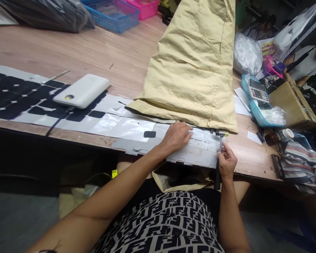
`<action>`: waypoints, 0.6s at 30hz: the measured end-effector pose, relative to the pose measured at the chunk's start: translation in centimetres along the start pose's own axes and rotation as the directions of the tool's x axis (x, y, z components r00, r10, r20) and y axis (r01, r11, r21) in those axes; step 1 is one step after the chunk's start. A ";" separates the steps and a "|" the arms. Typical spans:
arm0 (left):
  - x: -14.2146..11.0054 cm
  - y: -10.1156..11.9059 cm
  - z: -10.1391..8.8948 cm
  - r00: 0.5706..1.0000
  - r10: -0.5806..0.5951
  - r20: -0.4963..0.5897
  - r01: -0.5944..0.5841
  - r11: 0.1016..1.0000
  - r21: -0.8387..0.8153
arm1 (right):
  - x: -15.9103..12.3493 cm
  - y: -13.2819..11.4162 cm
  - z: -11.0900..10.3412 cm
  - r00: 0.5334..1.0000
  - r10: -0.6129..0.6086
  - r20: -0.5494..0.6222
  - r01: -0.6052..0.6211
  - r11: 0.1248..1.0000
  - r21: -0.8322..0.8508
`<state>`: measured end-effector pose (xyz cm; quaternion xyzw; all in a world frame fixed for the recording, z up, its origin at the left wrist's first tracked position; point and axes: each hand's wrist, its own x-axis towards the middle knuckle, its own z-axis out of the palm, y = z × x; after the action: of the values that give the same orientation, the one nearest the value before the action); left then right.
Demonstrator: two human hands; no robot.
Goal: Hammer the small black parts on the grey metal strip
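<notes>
A pale yellow fabric piece (189,77) lies creased across the table, its hemmed edge facing me. My left hand (176,136) rests by that edge, fingers bent and slightly apart over the pale sheet (197,153); its fingertips touch the sheet or the hem, I cannot tell which. In my right hand (228,162) is a small hammer (218,172), gripped by its dark handle. The hammer's metal head with a yellow tip (222,134) is up at the fabric's right corner. Small dark parts sit along the hem beside the head, too small to name.
A white power bank (81,91) with a cable sits on a black-patterned sheet (13,93) at left. Blue (113,15) and pink baskets (144,7) stand behind. At right are a calculator (258,92) in a blue basket, a cardboard box (292,103) and striped cloth (297,161).
</notes>
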<state>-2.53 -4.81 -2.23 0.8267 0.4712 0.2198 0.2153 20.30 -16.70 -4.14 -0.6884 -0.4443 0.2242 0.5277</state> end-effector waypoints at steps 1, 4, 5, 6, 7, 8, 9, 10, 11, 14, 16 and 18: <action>0.9 -0.2 -0.1 0.999 -0.032 -0.014 0.033 0.998 0.058 | 0.0 -0.1 0.0 1.000 0.001 -0.003 -0.001 1.000 -0.007; 2.8 -0.5 -0.4 0.998 -0.070 0.004 0.068 0.986 0.154 | -0.1 -0.4 0.1 1.000 -0.001 -0.008 0.001 1.000 -0.024; 3.2 -0.5 -0.5 0.997 -0.071 0.013 0.068 0.985 0.160 | -0.2 -0.5 0.2 1.000 -0.002 -0.009 0.002 1.000 -0.027; 3.6 -0.4 -0.7 0.998 -0.065 0.013 0.062 0.986 0.153 | -0.2 -0.6 0.2 1.000 -0.003 -0.009 0.002 1.000 -0.028; 3.8 -0.2 -0.8 0.999 -0.051 0.002 0.050 0.989 0.136 | -0.2 -0.6 0.2 1.000 -0.004 -0.009 0.003 1.000 -0.028; 4.0 -0.1 -0.9 0.999 -0.034 -0.019 0.036 0.993 0.113 | -0.2 -0.7 0.2 1.000 -0.005 -0.009 0.005 1.000 -0.030; 4.2 0.2 -0.9 0.999 -0.019 -0.047 0.023 0.996 0.086 | -0.2 -0.7 0.2 1.000 -0.009 -0.008 0.008 0.999 -0.034; 4.4 0.4 -0.8 0.997 -0.006 -0.080 0.010 0.998 0.056 | -0.2 -0.8 0.2 1.000 -0.013 -0.006 0.013 0.999 -0.039; 4.6 0.6 -0.6 0.993 0.003 -0.114 0.000 1.000 0.023 | -0.2 -0.8 0.2 1.000 -0.018 -0.004 0.017 0.999 -0.043; 5.1 1.4 0.5 0.981 -0.028 -0.192 0.015 0.998 -0.066 | -0.2 -0.9 0.1 1.000 -0.028 0.001 0.028 0.998 -0.053; 5.4 2.0 1.6 0.974 -0.069 -0.215 0.055 0.996 -0.073 | -0.3 -0.9 0.1 1.000 -0.030 0.003 0.030 0.998 -0.049; 5.6 2.5 2.5 0.969 -0.101 -0.226 0.095 0.995 -0.038 | -0.3 -0.7 0.1 0.999 -0.032 0.005 0.032 0.999 -0.044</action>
<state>3.17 -1.42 -1.98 0.7686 0.5301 0.3085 0.1817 19.81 -16.84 -3.54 -0.6922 -0.4613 0.2073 0.5149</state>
